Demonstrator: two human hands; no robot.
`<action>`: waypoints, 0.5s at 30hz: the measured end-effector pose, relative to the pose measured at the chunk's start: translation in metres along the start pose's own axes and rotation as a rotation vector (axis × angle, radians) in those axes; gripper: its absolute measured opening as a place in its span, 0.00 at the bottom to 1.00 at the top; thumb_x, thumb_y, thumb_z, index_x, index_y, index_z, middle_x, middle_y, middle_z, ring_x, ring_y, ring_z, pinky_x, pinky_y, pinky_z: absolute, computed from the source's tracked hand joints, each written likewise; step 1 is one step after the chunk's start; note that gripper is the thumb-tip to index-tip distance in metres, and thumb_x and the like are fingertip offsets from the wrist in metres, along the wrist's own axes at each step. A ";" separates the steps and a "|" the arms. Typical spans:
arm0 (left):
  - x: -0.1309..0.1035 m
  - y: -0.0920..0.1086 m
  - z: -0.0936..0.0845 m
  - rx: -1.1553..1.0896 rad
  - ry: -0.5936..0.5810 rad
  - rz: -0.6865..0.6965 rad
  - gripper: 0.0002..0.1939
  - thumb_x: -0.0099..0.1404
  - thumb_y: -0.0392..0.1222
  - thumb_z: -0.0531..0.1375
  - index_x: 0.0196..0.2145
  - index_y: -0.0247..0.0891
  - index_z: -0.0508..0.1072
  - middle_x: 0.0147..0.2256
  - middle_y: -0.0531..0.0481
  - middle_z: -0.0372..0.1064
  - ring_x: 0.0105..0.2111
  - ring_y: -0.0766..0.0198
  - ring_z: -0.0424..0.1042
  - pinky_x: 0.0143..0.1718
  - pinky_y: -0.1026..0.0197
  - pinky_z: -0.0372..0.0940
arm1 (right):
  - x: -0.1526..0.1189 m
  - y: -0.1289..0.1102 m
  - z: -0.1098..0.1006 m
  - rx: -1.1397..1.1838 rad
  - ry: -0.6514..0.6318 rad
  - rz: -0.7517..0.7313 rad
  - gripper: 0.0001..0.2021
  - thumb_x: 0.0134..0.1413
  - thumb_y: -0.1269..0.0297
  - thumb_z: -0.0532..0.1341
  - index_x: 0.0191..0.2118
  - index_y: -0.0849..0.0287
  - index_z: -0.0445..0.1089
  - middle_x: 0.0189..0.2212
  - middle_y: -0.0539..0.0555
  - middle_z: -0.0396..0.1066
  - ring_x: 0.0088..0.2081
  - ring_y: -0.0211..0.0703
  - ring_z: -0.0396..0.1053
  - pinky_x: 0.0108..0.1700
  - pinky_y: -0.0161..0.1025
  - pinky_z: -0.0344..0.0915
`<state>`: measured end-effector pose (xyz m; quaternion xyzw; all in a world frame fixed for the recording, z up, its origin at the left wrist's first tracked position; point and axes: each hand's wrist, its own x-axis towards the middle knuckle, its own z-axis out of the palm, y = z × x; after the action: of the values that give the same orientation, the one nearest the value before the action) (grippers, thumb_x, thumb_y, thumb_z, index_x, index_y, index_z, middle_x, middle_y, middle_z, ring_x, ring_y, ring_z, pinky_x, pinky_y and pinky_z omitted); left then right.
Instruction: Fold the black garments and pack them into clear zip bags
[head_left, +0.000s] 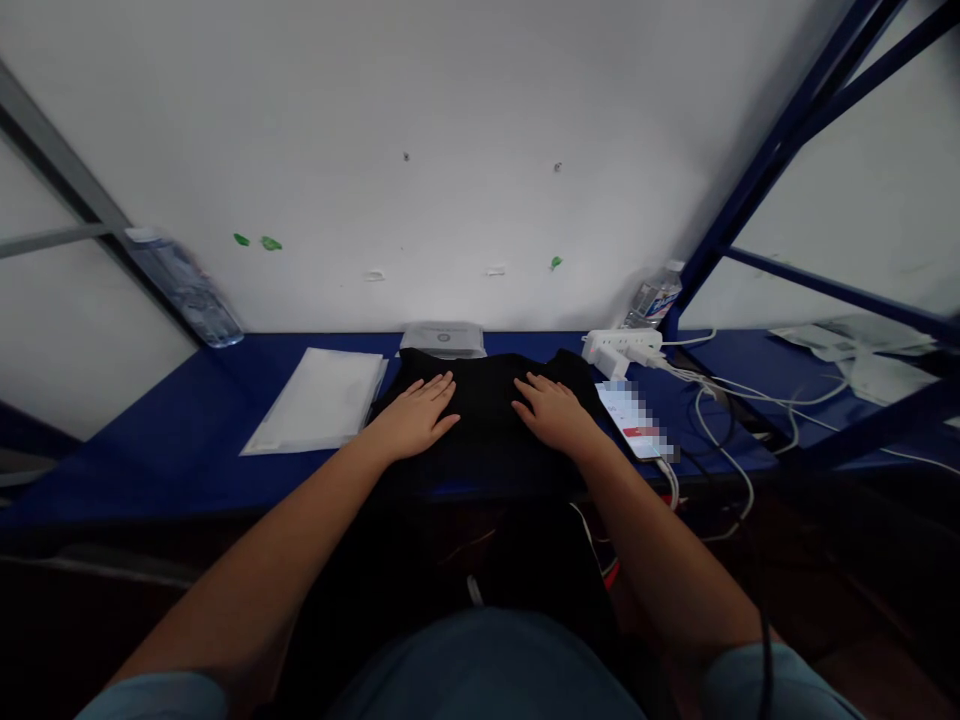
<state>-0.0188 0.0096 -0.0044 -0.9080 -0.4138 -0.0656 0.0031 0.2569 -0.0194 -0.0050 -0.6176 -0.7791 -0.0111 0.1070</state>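
A black cloth [484, 400] lies spread on the blue tabletop [176, 425] in front of me, its near part reaching the table's front edge. My left hand [415, 415] rests flat on the left side of the cloth, fingers extended. On the cloth's right side lies my right hand [553, 410], palm down with its fingers stretched out. Neither hand grips anything. Left of the cloth are flat, whitish plastic sleeves [319, 400]. Behind it sits a clear plastic packet [442, 339].
A phone [636, 420] with cables lies right of the cloth, near a white power strip [622, 347]. One plastic bottle [655, 295] stands behind the strip, another [187, 288] at the far left. Blue metal frame bars [772, 160] rise at the right, before a white wall.
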 end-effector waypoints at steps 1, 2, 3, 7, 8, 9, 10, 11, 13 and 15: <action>0.002 -0.003 -0.004 -0.011 0.006 -0.008 0.32 0.75 0.53 0.46 0.69 0.31 0.56 0.71 0.36 0.46 0.71 0.52 0.48 0.70 0.47 0.47 | 0.005 0.004 -0.004 0.001 0.013 -0.023 0.25 0.68 0.58 0.52 0.66 0.62 0.63 0.66 0.65 0.62 0.66 0.57 0.60 0.65 0.55 0.56; 0.004 -0.006 -0.007 -0.021 0.020 -0.026 0.31 0.75 0.51 0.46 0.69 0.30 0.56 0.71 0.36 0.47 0.70 0.52 0.49 0.70 0.47 0.48 | 0.011 0.008 -0.009 0.000 0.038 -0.047 0.25 0.67 0.59 0.54 0.66 0.64 0.64 0.64 0.65 0.64 0.65 0.56 0.62 0.65 0.53 0.57; 0.007 -0.010 -0.011 -0.030 0.042 -0.054 0.30 0.75 0.49 0.46 0.68 0.30 0.57 0.70 0.36 0.49 0.70 0.52 0.51 0.69 0.47 0.49 | 0.017 0.013 -0.013 -0.008 0.071 -0.071 0.25 0.65 0.61 0.55 0.65 0.64 0.64 0.63 0.66 0.65 0.64 0.55 0.63 0.65 0.53 0.57; 0.024 -0.022 -0.020 -0.029 0.088 -0.174 0.26 0.75 0.49 0.48 0.65 0.35 0.63 0.67 0.39 0.58 0.67 0.51 0.59 0.65 0.47 0.58 | 0.040 0.030 -0.025 -0.117 0.039 -0.074 0.22 0.63 0.65 0.58 0.61 0.62 0.68 0.58 0.64 0.71 0.60 0.56 0.66 0.67 0.59 0.49; 0.028 -0.023 -0.019 -0.015 0.064 -0.183 0.26 0.74 0.50 0.49 0.64 0.36 0.65 0.66 0.38 0.60 0.65 0.50 0.61 0.64 0.47 0.60 | 0.044 0.033 -0.026 -0.144 -0.012 -0.069 0.20 0.63 0.65 0.58 0.59 0.62 0.70 0.55 0.64 0.72 0.58 0.55 0.68 0.66 0.59 0.50; 0.032 -0.023 -0.018 0.001 0.033 -0.180 0.25 0.74 0.50 0.50 0.63 0.35 0.66 0.65 0.38 0.61 0.65 0.50 0.62 0.63 0.48 0.61 | 0.047 0.036 -0.026 -0.165 -0.056 -0.068 0.19 0.63 0.64 0.58 0.57 0.62 0.72 0.53 0.64 0.73 0.56 0.55 0.69 0.66 0.57 0.51; 0.034 -0.023 -0.015 0.014 0.002 -0.169 0.25 0.74 0.49 0.50 0.62 0.34 0.67 0.65 0.37 0.62 0.64 0.50 0.63 0.63 0.48 0.61 | 0.049 0.038 -0.025 -0.178 -0.081 -0.069 0.17 0.63 0.64 0.58 0.55 0.63 0.73 0.52 0.63 0.74 0.55 0.54 0.70 0.65 0.55 0.53; 0.036 -0.023 -0.013 0.022 -0.020 -0.157 0.24 0.74 0.48 0.51 0.61 0.33 0.68 0.64 0.37 0.62 0.64 0.50 0.63 0.64 0.48 0.60 | 0.050 0.039 -0.024 -0.183 -0.084 -0.074 0.17 0.63 0.64 0.58 0.54 0.63 0.74 0.51 0.63 0.74 0.54 0.54 0.70 0.63 0.53 0.55; 0.037 -0.022 -0.007 0.015 -0.010 -0.155 0.23 0.74 0.46 0.51 0.60 0.33 0.70 0.63 0.38 0.64 0.63 0.50 0.65 0.64 0.49 0.59 | 0.050 0.042 -0.022 -0.181 -0.045 -0.094 0.15 0.64 0.65 0.58 0.52 0.63 0.74 0.50 0.62 0.73 0.53 0.53 0.70 0.62 0.50 0.56; 0.037 -0.022 -0.004 -0.009 0.042 -0.187 0.21 0.74 0.44 0.50 0.58 0.35 0.72 0.61 0.40 0.67 0.61 0.50 0.68 0.62 0.50 0.63 | 0.049 0.044 -0.021 -0.180 0.004 -0.122 0.14 0.64 0.68 0.56 0.50 0.61 0.75 0.49 0.61 0.73 0.51 0.52 0.70 0.60 0.47 0.57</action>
<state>-0.0121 0.0518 0.0027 -0.8639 -0.4961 -0.0864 0.0016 0.2917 0.0348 0.0193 -0.5763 -0.8108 -0.0888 0.0520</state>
